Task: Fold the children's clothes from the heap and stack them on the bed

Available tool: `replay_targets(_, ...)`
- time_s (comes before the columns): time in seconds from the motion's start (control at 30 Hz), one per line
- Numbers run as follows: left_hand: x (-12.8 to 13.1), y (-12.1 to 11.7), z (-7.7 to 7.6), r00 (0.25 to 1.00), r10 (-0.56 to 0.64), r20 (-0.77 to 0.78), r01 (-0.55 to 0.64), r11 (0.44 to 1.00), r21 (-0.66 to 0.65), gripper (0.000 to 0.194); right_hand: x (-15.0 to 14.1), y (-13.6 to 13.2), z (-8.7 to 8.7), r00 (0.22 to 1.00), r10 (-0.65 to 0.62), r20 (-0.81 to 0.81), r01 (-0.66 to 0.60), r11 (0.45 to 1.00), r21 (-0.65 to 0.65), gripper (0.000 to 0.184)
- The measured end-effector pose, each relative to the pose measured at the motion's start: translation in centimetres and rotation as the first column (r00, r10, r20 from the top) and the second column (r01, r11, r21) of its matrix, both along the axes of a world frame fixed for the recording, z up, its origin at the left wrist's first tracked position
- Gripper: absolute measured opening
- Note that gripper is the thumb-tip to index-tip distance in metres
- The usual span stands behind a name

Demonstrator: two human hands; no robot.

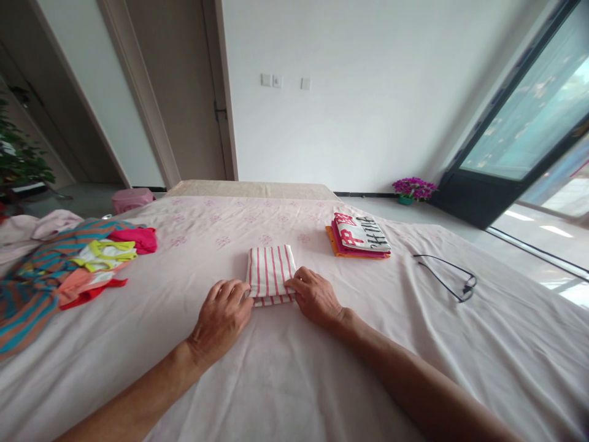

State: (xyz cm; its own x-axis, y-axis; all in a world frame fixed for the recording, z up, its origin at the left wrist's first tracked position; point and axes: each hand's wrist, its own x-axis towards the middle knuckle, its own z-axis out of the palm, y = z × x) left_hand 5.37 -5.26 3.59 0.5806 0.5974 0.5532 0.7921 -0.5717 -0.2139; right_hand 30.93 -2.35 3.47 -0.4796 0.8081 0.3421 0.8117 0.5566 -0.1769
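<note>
A white cloth garment with red stripes (271,270) lies folded into a small rectangle on the bed sheet (257,380). At its near left corner my left hand (223,316) grips the edge, fingers curled and pressed together. My right hand (315,296) pinches the near right corner, the thumb and forefinger on the fabric. The garment's exact kind cannot be made out while folded. Beyond my right hand sits a neat stack of folded clothes (361,235), with a white printed piece on top and pink and orange ones beneath.
To the left is a loose heap of clothes (41,276), striped, yellow, pink and red. Eyeglasses (465,288) lie on the right side of the bed. A pink stool (133,199) and a pot of purple flowers (414,189) stand on the floor beyond.
</note>
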Motion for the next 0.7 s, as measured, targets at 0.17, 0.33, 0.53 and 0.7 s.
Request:
replay_targets(0.17, -0.7, 0.2, -0.2, 0.992, -0.122, 0.012, 0.122, 0.992, -0.012, 0.013, 1.1, -0.1, 0.5, 0.995, 0.096, 0.032, -0.097, 0.995, 0.027, 0.032)
replay_targets(0.33, -0.8, 0.5, -0.3, 0.979, -0.187, 0.076, 0.191, 0.981, -0.043, 0.012, 2.0, -0.7, 1.1, 0.983, 0.186, 0.002, -0.186, 0.982, 0.035, 0.030)
replay_targets(0.53, -0.1, 0.8, -0.7, 0.976, -0.051, 0.210, 0.092, 0.978, -0.188, 0.015, 0.8, -0.8, 0.6, 0.991, 0.134, 0.014, -0.135, 0.989, 0.056, 0.020)
replay_targets(0.7, -0.1, 0.9, -1.1, 0.955, 0.043, 0.293, 0.049, 0.953, -0.299, 0.015, 0.3, -0.5, 0.1, 0.992, 0.125, 0.005, -0.125, 0.990, 0.059, 0.018)
